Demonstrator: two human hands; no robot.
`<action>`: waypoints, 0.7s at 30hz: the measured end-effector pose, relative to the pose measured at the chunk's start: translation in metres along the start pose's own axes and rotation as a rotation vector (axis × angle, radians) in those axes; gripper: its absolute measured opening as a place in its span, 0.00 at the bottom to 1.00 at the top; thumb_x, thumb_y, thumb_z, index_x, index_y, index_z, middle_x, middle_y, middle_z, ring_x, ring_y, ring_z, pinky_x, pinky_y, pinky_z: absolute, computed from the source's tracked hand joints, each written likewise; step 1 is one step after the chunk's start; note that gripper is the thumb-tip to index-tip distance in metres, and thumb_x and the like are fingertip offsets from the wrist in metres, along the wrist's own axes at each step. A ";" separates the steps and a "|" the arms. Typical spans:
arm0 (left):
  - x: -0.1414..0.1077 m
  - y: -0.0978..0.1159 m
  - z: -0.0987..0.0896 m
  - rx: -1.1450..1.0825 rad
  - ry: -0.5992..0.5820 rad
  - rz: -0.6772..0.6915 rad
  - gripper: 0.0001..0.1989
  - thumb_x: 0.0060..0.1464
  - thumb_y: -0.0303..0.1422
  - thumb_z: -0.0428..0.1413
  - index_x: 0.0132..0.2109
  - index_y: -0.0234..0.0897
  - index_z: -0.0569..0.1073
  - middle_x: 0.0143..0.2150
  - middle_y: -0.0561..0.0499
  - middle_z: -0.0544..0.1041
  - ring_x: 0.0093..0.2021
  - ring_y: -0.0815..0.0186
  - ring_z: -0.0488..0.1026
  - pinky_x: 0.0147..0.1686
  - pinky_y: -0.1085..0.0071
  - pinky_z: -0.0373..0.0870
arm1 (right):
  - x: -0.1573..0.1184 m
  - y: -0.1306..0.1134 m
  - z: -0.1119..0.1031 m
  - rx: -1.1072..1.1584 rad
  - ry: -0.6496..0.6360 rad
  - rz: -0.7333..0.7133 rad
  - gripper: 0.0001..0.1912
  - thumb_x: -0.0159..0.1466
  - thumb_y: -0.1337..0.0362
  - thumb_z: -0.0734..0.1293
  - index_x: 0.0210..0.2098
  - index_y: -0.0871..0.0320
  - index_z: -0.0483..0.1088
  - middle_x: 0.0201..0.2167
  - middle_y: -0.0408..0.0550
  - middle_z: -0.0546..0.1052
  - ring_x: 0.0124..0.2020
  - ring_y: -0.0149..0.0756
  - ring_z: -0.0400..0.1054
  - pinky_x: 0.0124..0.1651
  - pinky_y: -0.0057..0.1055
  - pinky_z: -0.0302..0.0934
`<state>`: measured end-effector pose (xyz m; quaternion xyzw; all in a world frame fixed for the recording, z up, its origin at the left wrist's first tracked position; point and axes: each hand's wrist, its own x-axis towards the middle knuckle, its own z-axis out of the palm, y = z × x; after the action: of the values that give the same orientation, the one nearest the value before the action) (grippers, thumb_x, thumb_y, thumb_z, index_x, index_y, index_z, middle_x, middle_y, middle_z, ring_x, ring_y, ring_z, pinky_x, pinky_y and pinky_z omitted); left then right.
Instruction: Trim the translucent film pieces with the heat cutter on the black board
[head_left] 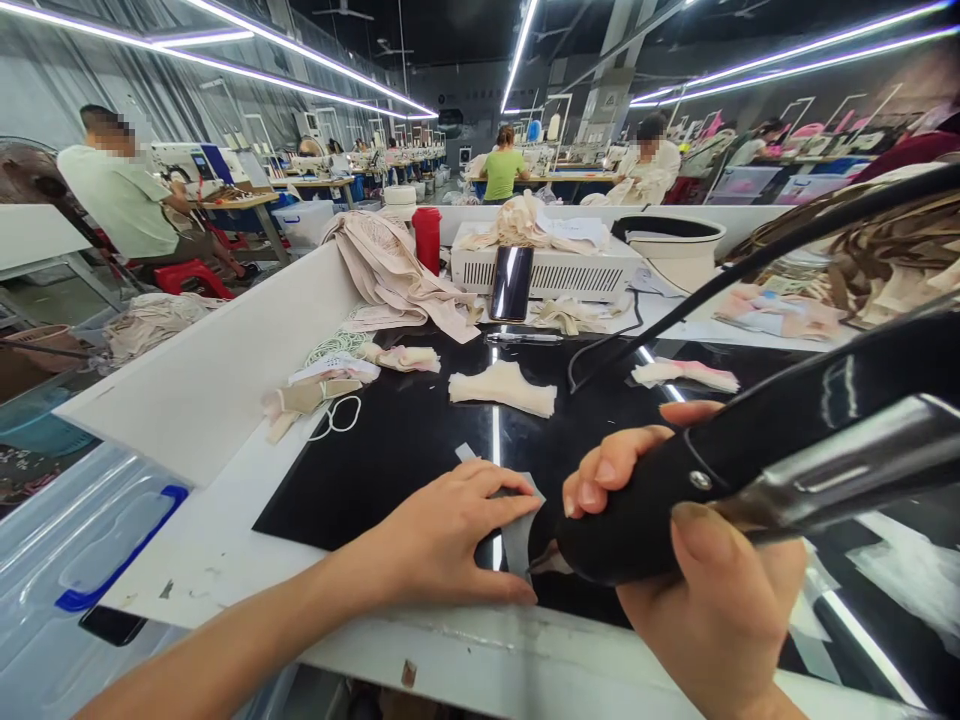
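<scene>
My right hand [705, 570] is wrapped round a black handheld tool [630, 520] with a metal lever, its cord rising to the right. The tool's narrow tip meets a thin grey strip [517, 545] on the glossy black board [360, 470]. Flat on the board, my left hand [457, 530] has its fingers spread, with fingertips pressing the strip just left of the tool. Beyond the hands lies a cream fabric stack [502, 388]. A pink-edged fabric piece [686, 375] lies behind the tool.
A phone [511, 284] leans against a white vented box [555, 275]. Beige fabric strips [405, 265], a red cup [427, 240] and a pen [525, 338] lie around it. A low white panel [225, 370] borders the left. People sit at sewing machines beyond.
</scene>
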<state>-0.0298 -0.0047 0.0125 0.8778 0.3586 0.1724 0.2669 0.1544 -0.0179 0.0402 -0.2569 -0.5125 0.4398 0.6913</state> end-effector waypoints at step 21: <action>-0.011 -0.007 0.008 0.130 0.044 0.115 0.22 0.62 0.42 0.63 0.59 0.39 0.76 0.62 0.43 0.76 0.63 0.52 0.71 0.72 0.43 0.50 | 0.030 -0.014 -0.044 -0.098 0.170 -0.096 0.21 0.56 0.57 0.78 0.47 0.50 0.74 0.27 0.40 0.77 0.26 0.36 0.69 0.28 0.34 0.69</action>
<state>-0.0366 -0.0112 0.0007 0.9083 0.3239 0.1832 0.1913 0.2031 0.0057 0.0511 -0.3020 -0.4845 0.3572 0.7392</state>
